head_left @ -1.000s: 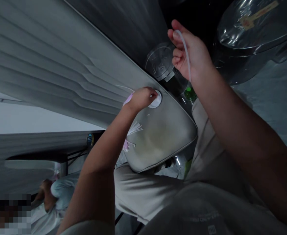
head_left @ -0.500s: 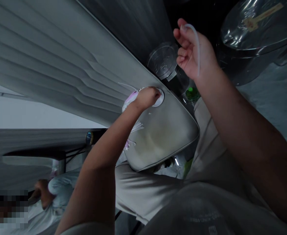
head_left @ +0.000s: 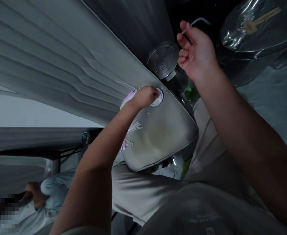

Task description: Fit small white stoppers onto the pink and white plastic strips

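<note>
My right hand (head_left: 196,52) is raised at the upper right, with a thin, bent white strip (head_left: 200,19) pinched between thumb and finger. The strip curves away behind the thumb. My left hand (head_left: 145,97) is over a small round white dish (head_left: 159,98) on a grey padded seat (head_left: 158,130). Its fingers are pressed together at the dish, and whatever they hold is hidden. Beside the left wrist lies a pink-and-white item (head_left: 128,98), partly covered by the arm. A bundle of thin white strips (head_left: 135,125) and a pink-and-white bunch (head_left: 126,143) lie nearer my body.
A clear round tub (head_left: 164,60) stands beyond the seat's edge, near a green-capped bottle (head_left: 189,93). At the upper right is a large clear-lidded container (head_left: 258,29). Another person (head_left: 45,195) sits at the lower left. The seat's ribbed back (head_left: 60,58) fills the upper left.
The white strip in my right hand has swung from lying along the palm and wrist to pointing up and right behind the thumb. My left hand stays at the dish.
</note>
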Tool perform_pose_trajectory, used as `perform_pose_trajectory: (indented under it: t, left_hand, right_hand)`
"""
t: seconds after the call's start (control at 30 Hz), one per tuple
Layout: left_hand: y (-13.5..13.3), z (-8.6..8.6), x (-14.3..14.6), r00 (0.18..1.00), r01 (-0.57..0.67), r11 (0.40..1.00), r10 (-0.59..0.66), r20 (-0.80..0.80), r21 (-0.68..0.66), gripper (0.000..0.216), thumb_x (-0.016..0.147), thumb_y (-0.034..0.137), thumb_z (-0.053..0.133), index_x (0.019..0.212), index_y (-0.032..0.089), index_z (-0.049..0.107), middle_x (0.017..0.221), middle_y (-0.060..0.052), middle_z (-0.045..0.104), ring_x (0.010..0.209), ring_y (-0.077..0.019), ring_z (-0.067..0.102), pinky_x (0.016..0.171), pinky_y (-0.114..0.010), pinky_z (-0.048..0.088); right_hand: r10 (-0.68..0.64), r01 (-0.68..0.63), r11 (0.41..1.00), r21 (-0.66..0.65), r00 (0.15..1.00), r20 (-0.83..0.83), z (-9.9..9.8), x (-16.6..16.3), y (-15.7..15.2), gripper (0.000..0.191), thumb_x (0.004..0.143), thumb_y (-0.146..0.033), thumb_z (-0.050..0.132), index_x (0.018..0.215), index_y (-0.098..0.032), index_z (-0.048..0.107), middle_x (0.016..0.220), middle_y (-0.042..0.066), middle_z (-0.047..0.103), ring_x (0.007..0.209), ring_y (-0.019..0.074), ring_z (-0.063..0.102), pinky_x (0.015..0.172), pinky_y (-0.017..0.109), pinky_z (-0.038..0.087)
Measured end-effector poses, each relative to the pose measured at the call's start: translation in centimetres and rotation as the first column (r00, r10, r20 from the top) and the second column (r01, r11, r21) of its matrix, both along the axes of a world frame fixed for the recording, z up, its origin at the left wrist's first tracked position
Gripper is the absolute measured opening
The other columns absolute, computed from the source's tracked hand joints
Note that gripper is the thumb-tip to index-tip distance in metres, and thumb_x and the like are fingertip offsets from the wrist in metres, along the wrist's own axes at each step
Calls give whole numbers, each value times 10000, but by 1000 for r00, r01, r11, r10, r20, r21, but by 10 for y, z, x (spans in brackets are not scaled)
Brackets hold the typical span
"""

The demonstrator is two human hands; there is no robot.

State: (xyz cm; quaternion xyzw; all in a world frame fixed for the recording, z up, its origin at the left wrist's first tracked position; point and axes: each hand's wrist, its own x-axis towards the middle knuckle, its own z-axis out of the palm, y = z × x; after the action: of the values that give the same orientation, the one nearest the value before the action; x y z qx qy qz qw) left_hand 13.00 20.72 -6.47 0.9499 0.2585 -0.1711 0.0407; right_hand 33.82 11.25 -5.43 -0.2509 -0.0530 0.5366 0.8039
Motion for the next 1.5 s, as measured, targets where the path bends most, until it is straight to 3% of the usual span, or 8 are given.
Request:
perform_pose_trajectory:
  t: [0.23, 0.47, 0.73, 0.93, 1.1, 1.23, 1.33, 1.5]
  left_hand:
    - [-10, -2, -2, 999, -33, 999, 33, 31, -7, 326, 875, 172, 524, 1057, 155, 793, 1069, -117, 783, 977, -237, 711, 897, -332, 516]
    - [2, 2, -8, 990, -107, 994, 105, 98, 12, 315, 881, 230, 545, 1073, 168, 786, 1068, -104, 783, 932, -210, 707, 866, -312, 519]
    - [-1, -6, -1, 989, -117, 991, 123, 85, -71, 265, 834, 199, 586, 977, 184, 808, 979, -87, 801, 891, -215, 719, 855, -310, 521]
    - [-7, -5, -8, 934, -225, 965, 253, 251, -135, 226, 813, 199, 600, 915, 170, 800, 969, -99, 788, 890, -223, 702, 893, -348, 519]
    - [-25, 4, -38, 705, -404, 866, 500, 504, -295, 293, 864, 293, 561, 1021, 138, 753, 892, -73, 763, 700, -139, 646, 683, -269, 530]
    - [-61, 15, -69, 471, -445, 773, 631, 616, -452, 305, 867, 341, 568, 1036, 145, 730, 880, -45, 742, 608, -76, 586, 616, -218, 508]
    - [-94, 25, -87, 41, -253, 561, 820, 571, -788, 215, 742, 340, 762, 873, 171, 752, 772, -2, 719, 533, -41, 538, 541, -176, 452]
    - [-148, 49, -112, -218, 3, 469, 863, 457, -883, 161, 695, 300, 856, 799, 200, 785, 713, 11, 725, 514, -32, 555, 506, -148, 443]
  right_hand:
    - [12, -12, 1000, -5, 1000, 28, -3, 0, -1, 131, 984, -317, 561, 986, -243, 670, 743, -58, 624, 482, 56, 303, 425, 193, 281]
    - [8, -6, 1000, -20, 998, 61, -2, -1, -1, 131, 989, -324, 538, 995, -247, 644, 741, -61, 606, 495, 75, 289, 439, 214, 265]
    - [4, -2, 1000, -29, 997, 78, -4, -1, 0, 105, 956, -317, 580, 996, -240, 640, 716, -56, 607, 503, 76, 281, 452, 219, 254]
    - [-3, 7, 999, -51, 997, 78, -1, -3, 0, 156, 983, -336, 539, 973, -225, 648, 710, -59, 590, 487, 70, 272, 423, 206, 246]
    - [22, -13, 997, -71, 990, 137, -1, -4, 0, 143, 979, -338, 557, 957, -238, 656, 701, -63, 612, 511, 81, 264, 435, 215, 253]
    - [47, -27, 994, -109, 982, 184, 2, -9, 2, 160, 988, -307, 541, 917, -220, 655, 703, -57, 620, 503, 81, 281, 465, 253, 248]
    - [68, -9, 984, -178, 942, 329, 7, -20, 6, 173, 1003, -229, 513, 900, -202, 650, 691, -67, 635, 484, 68, 313, 482, 262, 240]
    - [107, 20, 975, -220, 828, 551, 16, -48, 0, 149, 962, -81, 561, 914, -151, 683, 650, -73, 689, 401, 32, 378, 455, 255, 209]
